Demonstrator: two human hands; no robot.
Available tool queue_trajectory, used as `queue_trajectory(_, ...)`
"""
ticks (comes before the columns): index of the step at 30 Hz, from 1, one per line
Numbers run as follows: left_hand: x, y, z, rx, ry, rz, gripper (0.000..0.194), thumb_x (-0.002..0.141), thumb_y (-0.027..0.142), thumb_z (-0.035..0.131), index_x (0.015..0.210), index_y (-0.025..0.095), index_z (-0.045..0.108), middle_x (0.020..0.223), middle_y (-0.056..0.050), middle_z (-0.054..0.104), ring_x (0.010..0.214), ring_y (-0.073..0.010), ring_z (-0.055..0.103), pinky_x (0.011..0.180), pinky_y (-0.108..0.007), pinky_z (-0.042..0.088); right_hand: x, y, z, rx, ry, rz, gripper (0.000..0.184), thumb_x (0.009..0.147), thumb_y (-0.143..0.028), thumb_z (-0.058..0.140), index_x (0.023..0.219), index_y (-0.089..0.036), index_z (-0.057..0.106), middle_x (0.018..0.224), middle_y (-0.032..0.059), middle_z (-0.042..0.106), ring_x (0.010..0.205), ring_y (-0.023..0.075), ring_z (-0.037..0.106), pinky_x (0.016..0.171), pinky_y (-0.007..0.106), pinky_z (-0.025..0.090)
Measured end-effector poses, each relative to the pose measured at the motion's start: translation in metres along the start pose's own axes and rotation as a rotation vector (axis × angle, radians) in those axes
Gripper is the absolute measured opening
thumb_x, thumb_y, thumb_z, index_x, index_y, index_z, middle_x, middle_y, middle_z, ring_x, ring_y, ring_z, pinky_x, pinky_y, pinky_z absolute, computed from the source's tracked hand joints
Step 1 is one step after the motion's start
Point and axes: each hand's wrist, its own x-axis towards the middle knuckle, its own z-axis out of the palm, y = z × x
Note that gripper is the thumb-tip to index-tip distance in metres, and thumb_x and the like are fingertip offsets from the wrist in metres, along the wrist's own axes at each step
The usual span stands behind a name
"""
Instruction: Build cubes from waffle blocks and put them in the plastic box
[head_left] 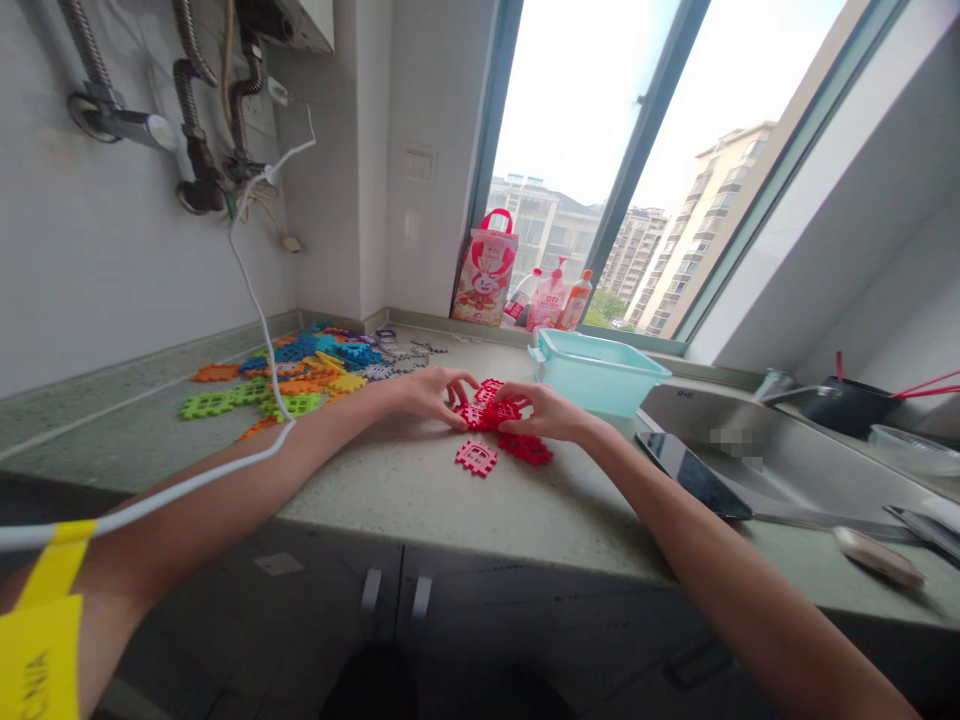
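Over the counter, my left hand (433, 394) pinches a red interlocking building tile (472, 416) from its left side. My right hand (551, 410) grips another red tile (507, 410) that meets it, fingers curled over its edge. Whether the two tiles are locked together cannot be made out. Behind them, more red pieces (491, 389) show between the hands. A single red tile with a window-shaped centre (476, 458) lies flat in front. Under my right hand lie further red tiles (529, 449), partly covered.
A heap of coloured tiles (300, 370) spreads at the left, near the wall. A turquoise basin (600, 370) stands behind my right hand, beside the steel sink (750, 470). A dark tablet (690, 475) rests at the sink's edge. A white cable (255, 290) crosses my left arm.
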Motion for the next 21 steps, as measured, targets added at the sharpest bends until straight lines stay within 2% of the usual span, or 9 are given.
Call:
queue_trajectory(5, 0.0, 0.001, 0.003, 0.04, 0.023, 0.007, 0.08, 0.066, 0.05, 0.09, 0.135, 0.021, 0.06, 0.103, -0.006, 0.076, 0.088, -0.0212, 0.07, 0.074, -0.029, 0.048, -0.001, 0.0, -0.002, 0.042, -0.053, 0.025, 0.048, 0.074, -0.041, 0.085, 0.116, -0.022, 0.071, 0.116, 0.0059, 0.075, 0.103, 0.0232, 0.071, 0.095, 0.037, 0.055)
queue_trajectory(11, 0.0, 0.002, 0.005, 0.071, 0.059, 0.032, 0.083, 0.066, 0.052, 0.09, 0.137, 0.022, 0.06, 0.101, -0.006, 0.076, 0.085, -0.02, 0.069, 0.073, -0.028, 0.047, -0.001, -0.005, -0.001, -0.093, 0.004, 0.021, 0.036, 0.076, -0.024, 0.078, 0.111, -0.022, 0.072, 0.108, 0.0053, 0.076, 0.097, 0.0214, 0.071, 0.09, 0.034, 0.055)
queue_trajectory(16, 0.002, 0.005, 0.009, 0.086, 0.056, 0.048, 0.091, 0.065, 0.057, 0.089, 0.142, 0.022, 0.055, 0.104, -0.006, 0.076, 0.083, -0.0191, 0.068, 0.071, -0.028, 0.048, 0.003, -0.002, 0.006, -0.137, 0.123, 0.005, 0.036, 0.078, -0.03, 0.08, 0.112, -0.022, 0.072, 0.108, 0.0062, 0.076, 0.093, 0.0202, 0.07, 0.084, 0.032, 0.055)
queue_trajectory(21, 0.004, 0.008, 0.014, 0.069, 0.084, 0.043, 0.1, 0.064, 0.057, 0.09, 0.148, 0.023, 0.049, 0.105, -0.006, 0.076, 0.082, -0.0189, 0.068, 0.072, -0.027, 0.048, 0.01, -0.005, 0.019, -0.132, 0.099, -0.011, 0.032, 0.08, -0.029, 0.08, 0.11, -0.023, 0.071, 0.104, 0.004, 0.076, 0.092, 0.0197, 0.07, 0.086, 0.032, 0.054)
